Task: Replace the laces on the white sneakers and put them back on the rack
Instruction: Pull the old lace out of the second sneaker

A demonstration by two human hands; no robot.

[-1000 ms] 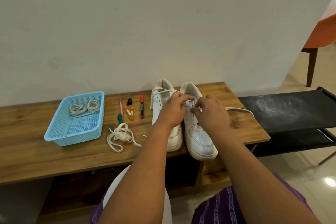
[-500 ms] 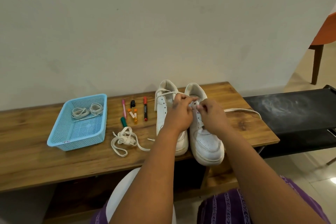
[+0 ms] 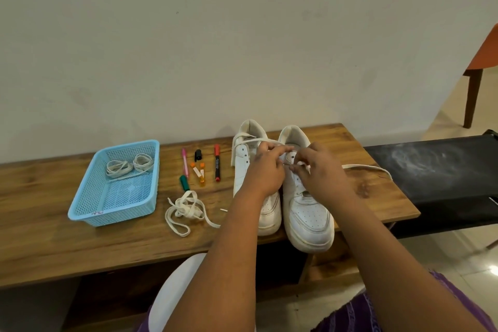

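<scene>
From the head camera, you have both white sneakers on the wooden bench (image 3: 80, 250), side by side and touching, toes toward you. The right sneaker (image 3: 307, 213) pokes its toe past the bench's front edge; the left sneaker (image 3: 250, 170) sits just beside it.

Your left hand (image 3: 265, 170) is over the gap between the two shoes, fingers curled and pinching the lace (image 3: 372, 168) near the upper eyelets of the right sneaker. Your right hand (image 3: 320, 170) meets it there, fingertips also pinching the lace. The lace's free end trails off to the right across the bench toward the black rack (image 3: 431, 164).

To the left, a loose pile of lace (image 3: 186, 210) lies on the bench, near several markers (image 3: 217, 163). Farther left stands a blue basket (image 3: 86, 207) holding two coiled laces (image 3: 129, 166).
</scene>
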